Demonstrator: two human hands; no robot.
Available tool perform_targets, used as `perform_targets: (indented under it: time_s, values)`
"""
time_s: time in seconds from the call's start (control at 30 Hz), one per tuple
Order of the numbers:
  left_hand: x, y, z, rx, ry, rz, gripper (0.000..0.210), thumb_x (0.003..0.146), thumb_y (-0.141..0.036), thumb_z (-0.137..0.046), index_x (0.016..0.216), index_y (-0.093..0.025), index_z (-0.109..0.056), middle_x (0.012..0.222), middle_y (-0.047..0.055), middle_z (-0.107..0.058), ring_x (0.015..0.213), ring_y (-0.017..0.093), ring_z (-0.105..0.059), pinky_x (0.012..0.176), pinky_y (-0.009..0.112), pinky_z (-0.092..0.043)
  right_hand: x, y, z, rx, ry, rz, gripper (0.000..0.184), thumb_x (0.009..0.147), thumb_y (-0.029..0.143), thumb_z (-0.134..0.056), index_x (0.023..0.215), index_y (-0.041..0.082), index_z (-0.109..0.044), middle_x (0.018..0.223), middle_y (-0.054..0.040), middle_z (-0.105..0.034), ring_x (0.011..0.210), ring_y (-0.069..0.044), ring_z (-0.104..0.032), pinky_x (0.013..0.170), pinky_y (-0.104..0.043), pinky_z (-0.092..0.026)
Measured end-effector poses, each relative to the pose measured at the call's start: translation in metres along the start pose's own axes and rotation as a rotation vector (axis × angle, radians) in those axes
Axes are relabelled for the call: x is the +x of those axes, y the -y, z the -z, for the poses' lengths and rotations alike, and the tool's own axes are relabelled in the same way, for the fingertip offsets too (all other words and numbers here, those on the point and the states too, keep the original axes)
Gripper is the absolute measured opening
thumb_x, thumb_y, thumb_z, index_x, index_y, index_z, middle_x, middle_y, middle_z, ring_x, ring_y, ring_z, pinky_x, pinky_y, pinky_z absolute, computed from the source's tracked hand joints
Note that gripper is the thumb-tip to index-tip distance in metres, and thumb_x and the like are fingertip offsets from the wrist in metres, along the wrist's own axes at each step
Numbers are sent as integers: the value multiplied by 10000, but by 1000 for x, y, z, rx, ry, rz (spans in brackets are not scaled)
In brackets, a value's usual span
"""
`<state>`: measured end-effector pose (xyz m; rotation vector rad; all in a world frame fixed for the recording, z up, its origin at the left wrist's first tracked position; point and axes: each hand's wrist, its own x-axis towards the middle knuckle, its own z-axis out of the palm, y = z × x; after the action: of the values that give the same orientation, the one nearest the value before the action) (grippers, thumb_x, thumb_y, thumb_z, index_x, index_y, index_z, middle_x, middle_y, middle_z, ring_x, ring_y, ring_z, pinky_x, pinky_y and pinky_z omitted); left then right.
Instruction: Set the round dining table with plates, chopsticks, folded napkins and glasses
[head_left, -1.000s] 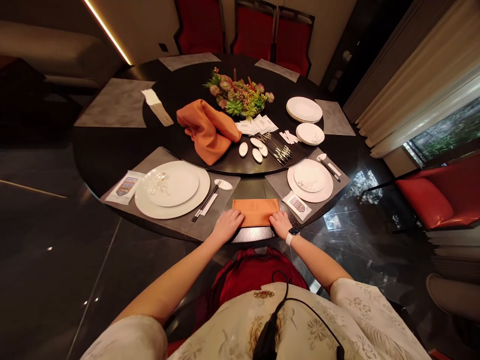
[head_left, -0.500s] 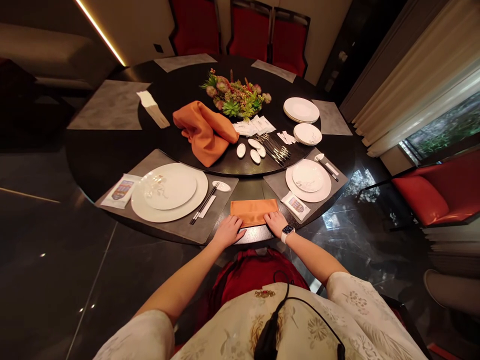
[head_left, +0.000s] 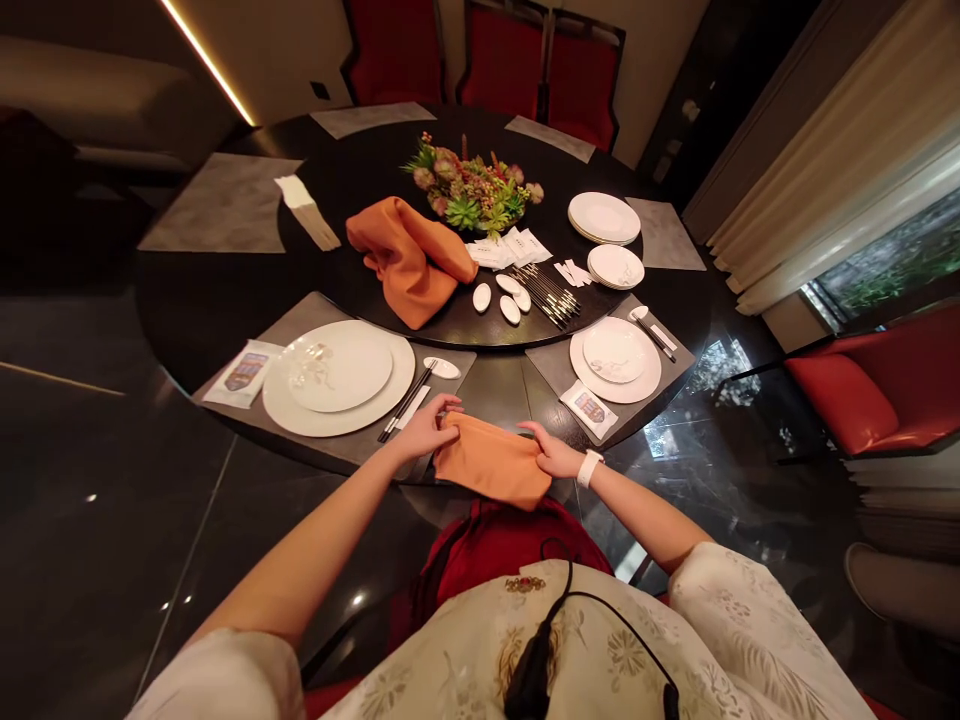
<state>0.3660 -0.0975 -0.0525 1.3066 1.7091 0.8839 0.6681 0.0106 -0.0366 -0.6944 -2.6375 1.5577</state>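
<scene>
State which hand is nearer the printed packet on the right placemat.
Right. The right hand is just below-left of the packet; the left hand is farther, at the left end of the held orange cloth.

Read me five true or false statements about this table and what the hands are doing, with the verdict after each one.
1. The left hand and right hand both hold the folded orange cloth. True.
2. The chopsticks stand upright. False: the chopsticks lie flat.
3. The crumpled orange cloth lies nearer the person than the flower arrangement. True.
4. At left, the small plate lies beside the large plate. False: the small plate rests on the large plate.
5. The red chairs stand beyond the flower arrangement. True.
</scene>
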Motion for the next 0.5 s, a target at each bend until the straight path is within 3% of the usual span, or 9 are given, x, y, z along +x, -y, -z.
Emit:
perform_targets:
  time_s: [0.13,0.33,0.43,0.5]
  values:
    - [22,8,2,-76,-51,53,538,679,-327,-629,1182,-162,-532,1178,133,-647,901,210,-666,746,342,-551,-9,-1,-30,100,18,98,714,683,21,-435,1375,197,-438,1386,-99,-522,1276,-226,-496,1103,-405,-367]
    - [51,14,-32,43,-101,85,371,711,-358,-655,1026,-165,-628,1012,79,-690,905,227,-661,847,383,-540,-4,-13,-51,136,-57,-205,559,623,60,-496,1161,201,-551,1055,-44,-653,943,-224,-595,869,-335,-463]
    - [42,10,-51,192,-324,11,377,763,-376,-673,1071,-162,-641,1141,127,-659,1027,270,-631,928,443,-514,-3,-20,-51,269,-91,-289,460,613,106,-550,1061,210,-569,966,-13,-662,873,-215,-594,805,-310,-456]
    - [29,7,-62,367,-476,-116,358,819,-372,-663,1113,-169,-654,1227,153,-623,1130,300,-584,988,483,-472,-2,-23,-50,394,-106,-286,366,621,144,-582,981,211,-583,966,-8,-664,893,-213,-594,812,-305,-450]
